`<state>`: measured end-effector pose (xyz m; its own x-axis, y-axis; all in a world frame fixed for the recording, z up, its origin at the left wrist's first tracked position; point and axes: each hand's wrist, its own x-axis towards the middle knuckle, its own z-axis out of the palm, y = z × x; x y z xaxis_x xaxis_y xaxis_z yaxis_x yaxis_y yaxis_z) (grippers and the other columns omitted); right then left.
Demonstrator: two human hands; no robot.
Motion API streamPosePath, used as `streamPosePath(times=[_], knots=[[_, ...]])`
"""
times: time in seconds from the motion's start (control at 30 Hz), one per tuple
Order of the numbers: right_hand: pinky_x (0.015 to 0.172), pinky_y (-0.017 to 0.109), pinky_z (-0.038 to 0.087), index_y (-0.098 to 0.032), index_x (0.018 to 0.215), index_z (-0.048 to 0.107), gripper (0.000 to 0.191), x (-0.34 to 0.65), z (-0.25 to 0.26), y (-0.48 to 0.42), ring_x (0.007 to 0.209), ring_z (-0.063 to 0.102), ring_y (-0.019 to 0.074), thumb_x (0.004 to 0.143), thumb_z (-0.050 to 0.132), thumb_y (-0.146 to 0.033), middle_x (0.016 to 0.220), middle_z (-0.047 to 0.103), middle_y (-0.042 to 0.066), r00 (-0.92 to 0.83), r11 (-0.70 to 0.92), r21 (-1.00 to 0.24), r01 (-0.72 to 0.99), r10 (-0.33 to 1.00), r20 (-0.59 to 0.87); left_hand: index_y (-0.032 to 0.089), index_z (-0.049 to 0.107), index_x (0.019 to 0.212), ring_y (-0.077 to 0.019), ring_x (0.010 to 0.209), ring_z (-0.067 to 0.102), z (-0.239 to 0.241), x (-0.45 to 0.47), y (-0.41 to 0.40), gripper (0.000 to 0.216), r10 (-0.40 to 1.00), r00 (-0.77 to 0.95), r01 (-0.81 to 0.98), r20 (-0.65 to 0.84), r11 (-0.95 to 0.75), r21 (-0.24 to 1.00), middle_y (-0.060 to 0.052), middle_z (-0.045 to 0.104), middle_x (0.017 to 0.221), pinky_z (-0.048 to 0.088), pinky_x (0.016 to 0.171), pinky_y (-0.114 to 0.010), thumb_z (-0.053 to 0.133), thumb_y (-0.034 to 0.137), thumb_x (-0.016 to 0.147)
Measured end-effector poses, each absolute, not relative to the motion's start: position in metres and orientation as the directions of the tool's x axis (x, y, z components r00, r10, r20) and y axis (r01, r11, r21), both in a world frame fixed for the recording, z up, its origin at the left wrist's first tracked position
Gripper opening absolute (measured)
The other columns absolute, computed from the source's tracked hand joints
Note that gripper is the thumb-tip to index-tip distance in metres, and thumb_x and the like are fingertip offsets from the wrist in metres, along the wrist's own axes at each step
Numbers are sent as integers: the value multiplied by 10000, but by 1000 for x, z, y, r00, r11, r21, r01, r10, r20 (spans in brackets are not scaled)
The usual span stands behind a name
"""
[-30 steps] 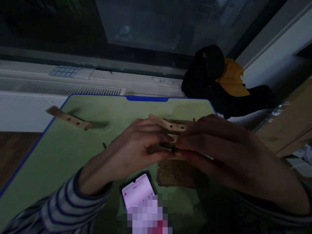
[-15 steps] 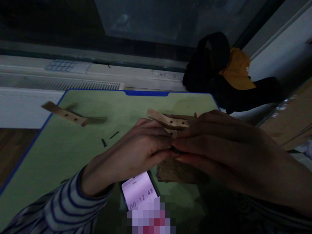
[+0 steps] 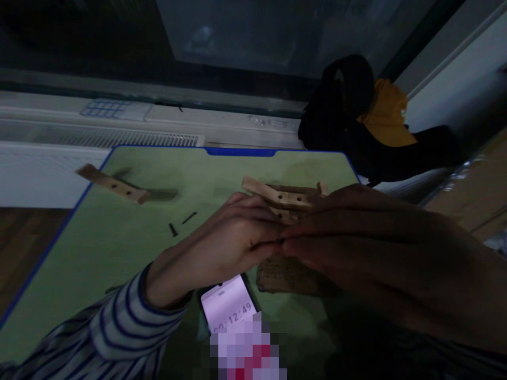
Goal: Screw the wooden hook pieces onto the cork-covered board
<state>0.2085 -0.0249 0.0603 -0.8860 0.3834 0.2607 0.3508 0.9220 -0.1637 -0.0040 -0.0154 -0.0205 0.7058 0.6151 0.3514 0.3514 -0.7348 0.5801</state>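
Left hand [image 3: 232, 240] and right hand [image 3: 368, 250] meet above the block [image 3: 291, 277], each grip narrow – contents hidden. The wooden strip [image 3: 289, 198] shows just beyond, toward the far right corner of the counter [image 3: 190, 174]; probably light and stiff – best taken by its ends, clear of the holes

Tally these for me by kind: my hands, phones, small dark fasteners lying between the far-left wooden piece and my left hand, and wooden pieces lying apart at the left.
Hands: 2, left hand and right hand
Phone: 1
Small dark fasteners: 2, one nearer, one farther
Wooden piece apart at the left: 1
Total: 6
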Motion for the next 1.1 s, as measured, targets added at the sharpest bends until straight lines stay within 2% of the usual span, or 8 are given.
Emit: streamPosePath(times=[0.07, 0.17, 0.37, 0.47, 0.57, 0.67, 0.83, 1.1], knots=[[913, 260, 405, -203, 941, 620, 205, 207, 60, -25, 1025, 553, 137, 964, 420, -244, 1052, 680, 1, -880, 917, -144, 372, 397, 259, 259, 647, 1043, -147, 1089, 561, -20, -3, -15, 172, 600, 725, 335, 338, -736, 589, 29, 683, 1082, 340, 993, -318, 564, 217, 898], [844, 288, 424, -200, 922, 620, 153, 205, 58, -25, 949, 561, 148, 938, 491, -282, 988, 673, 16, -856, 896, -139, 422, 444, 265, 256, 658, 1004, -143, 1132, 542, -17, -2, -15, 168, 591, 738, 315, 326, -729, 608, 27, 681, 1078, 330, 1026, -316, 564, 176, 891], [739, 330, 427, -165, 981, 602, 163, 204, 59, -26, 845, 545, 167, 929, 508, -287, 925, 647, 43, -827, 861, -143, 489, 509, 237, 222, 669, 950, -163, 1005, 595, -16, -1, -15, 110, 634, 682, 369, 365, -729, 577, 13, 697, 985, 383, 919, -315, 632, 257, 852], [761, 338, 438, -172, 979, 596, 169, 205, 58, -26, 864, 563, 176, 922, 516, -310, 919, 652, 38, -824, 863, -144, 485, 506, 257, 217, 677, 915, -165, 940, 604, -18, 0, -14, 87, 652, 667, 393, 360, -718, 574, 11, 702, 930, 382, 886, -330, 622, 256, 860], [840, 308, 445, -179, 1072, 584, 226, 206, 58, -26, 975, 574, 159, 926, 507, -334, 1045, 659, 42, -827, 867, -196, 457, 496, 264, 226, 674, 902, -155, 927, 596, -21, -2, -14, 88, 638, 669, 368, 383, -731, 575, 17, 695, 918, 384, 885, -322, 596, 259, 879], [936, 248, 407, -162, 1119, 579, 220, 208, 61, -26, 1073, 541, 114, 951, 452, -225, 1138, 655, 21, -860, 897, -211, 390, 436, 265, 224, 667, 877, -156, 952, 585, -22, -3, -14, 83, 624, 675, 351, 394, -741, 573, 20, 689, 908, 384, 899, -321, 592, 259, 882], [839, 285, 421, -185, 984, 633, 210, 206, 62, -26, 933, 557, 131, 961, 434, -248, 974, 684, 3, -854, 888, -198, 415, 456, 251, 237, 654, 934, -156, 1016, 574, -18, -2, -14, 124, 602, 723, 335, 339, -734, 590, 20, 691, 1005, 368, 936, -328, 537, 204, 910], [713, 325, 413, -132, 933, 626, 181, 201, 54, -20, 801, 522, 170, 929, 497, -258, 836, 624, 53, -827, 866, -146, 479, 501, 255, 218, 665, 965, -156, 988, 601, -17, -1, -12, 120, 617, 679, 376, 398, -758, 534, 12, 700, 995, 380, 902, -316, 587, 262, 885]])
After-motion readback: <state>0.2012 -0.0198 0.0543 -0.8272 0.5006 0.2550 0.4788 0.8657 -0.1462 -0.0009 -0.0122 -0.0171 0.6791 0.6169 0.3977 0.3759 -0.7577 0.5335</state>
